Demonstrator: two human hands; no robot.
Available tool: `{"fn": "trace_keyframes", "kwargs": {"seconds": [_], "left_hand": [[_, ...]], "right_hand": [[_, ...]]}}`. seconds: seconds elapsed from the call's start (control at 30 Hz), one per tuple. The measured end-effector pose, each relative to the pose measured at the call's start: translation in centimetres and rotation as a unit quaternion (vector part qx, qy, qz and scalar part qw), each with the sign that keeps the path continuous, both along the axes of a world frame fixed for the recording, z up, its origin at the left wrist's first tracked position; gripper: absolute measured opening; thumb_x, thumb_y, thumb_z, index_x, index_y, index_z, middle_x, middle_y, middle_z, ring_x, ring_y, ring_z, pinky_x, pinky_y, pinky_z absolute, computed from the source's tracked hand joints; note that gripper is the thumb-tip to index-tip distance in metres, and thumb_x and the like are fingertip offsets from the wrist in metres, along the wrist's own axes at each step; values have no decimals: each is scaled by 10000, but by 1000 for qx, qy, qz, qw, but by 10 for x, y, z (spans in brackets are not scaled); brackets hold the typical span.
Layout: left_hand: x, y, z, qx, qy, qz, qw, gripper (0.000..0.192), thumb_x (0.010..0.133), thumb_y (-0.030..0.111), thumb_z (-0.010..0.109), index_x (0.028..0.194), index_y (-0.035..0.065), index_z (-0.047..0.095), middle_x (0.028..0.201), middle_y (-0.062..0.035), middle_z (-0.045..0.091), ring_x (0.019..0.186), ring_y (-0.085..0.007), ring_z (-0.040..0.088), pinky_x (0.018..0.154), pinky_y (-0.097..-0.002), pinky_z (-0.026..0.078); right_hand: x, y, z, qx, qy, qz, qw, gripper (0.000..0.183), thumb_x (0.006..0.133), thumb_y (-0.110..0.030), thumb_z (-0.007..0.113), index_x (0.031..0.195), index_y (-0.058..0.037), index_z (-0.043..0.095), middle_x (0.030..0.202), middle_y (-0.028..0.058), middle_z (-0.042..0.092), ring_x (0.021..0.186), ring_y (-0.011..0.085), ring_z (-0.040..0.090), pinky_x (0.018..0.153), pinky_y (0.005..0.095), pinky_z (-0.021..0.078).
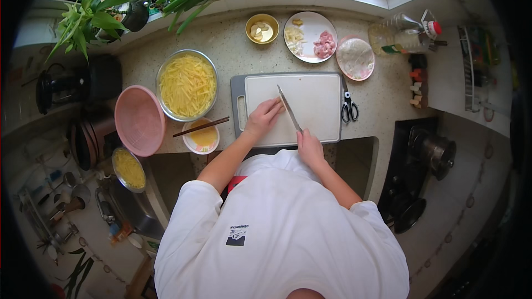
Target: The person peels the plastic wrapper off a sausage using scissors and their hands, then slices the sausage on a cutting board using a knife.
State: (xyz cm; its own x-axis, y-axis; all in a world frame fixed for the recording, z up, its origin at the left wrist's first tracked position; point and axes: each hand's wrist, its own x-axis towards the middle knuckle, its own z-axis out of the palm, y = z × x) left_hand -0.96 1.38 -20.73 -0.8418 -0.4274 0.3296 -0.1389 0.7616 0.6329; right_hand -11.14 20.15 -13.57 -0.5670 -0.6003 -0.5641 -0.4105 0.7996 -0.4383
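Observation:
On the white cutting board point(320, 108) with a grey rim, my left hand point(264, 117) presses down a small brownish piece of food point(281, 104), mostly hidden by my fingers. My right hand point(309, 146) grips the handle of a kitchen knife point(289, 108), whose blade slants up and left, right beside the fingertips of my left hand. Black-handled scissors point(349, 108) lie against the board's right edge. Behind the board stands a white plate point(307, 52) with raw meat pieces point(324, 44), pale chopped bits point(295, 39) and a small yellowish piece.
A metal bowl of yellow shreds point(187, 85), a pink basin point(140, 120) and a bowl of beaten egg point(203, 138) with chopsticks point(201, 127) across it stand left. Behind are a gold-coloured bowl point(262, 29) and a plastic-covered bowl point(355, 59). An oil jug point(401, 33) stands back right; a stove point(411, 166) lies right.

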Motion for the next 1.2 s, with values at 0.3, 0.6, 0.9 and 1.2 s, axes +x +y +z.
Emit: {"fn": "trace_keyframes", "kwargs": {"seconds": [0.3,0.6,0.9,1.2], "left_hand": [[1,3,-8,-3,-12,3,1000,362,803,81,747,1162,67,701,1220,-119,652,1088,-299,654,925,-366,560],[0,3,-6,3,-11,7,1000,367,783,73,731,1148,71,693,1217,-88,655,1086,-283,653,907,-361,565],[1,4,-4,13,-14,10,1000,344,802,79,725,1145,73,695,1213,-87,656,1089,-282,651,904,-360,565],[1,3,-5,17,-15,11,1000,333,809,81,720,1141,72,696,1214,-87,657,1085,-281,652,910,-359,562]], "right_hand": [[6,27,4,27,13,23,999,371,1037,-361,437,969,-10,535,752,286,655,754,501,644,689,596,499],[4,28,8,27,16,31,999,381,1035,-367,440,968,-7,542,751,289,657,748,506,646,691,598,505],[7,29,8,31,17,31,999,357,1031,-351,458,965,-9,537,737,279,657,741,498,653,683,592,512],[5,28,4,27,28,51,998,356,1033,-351,455,966,-9,531,723,278,652,717,491,652,669,590,510]]}}
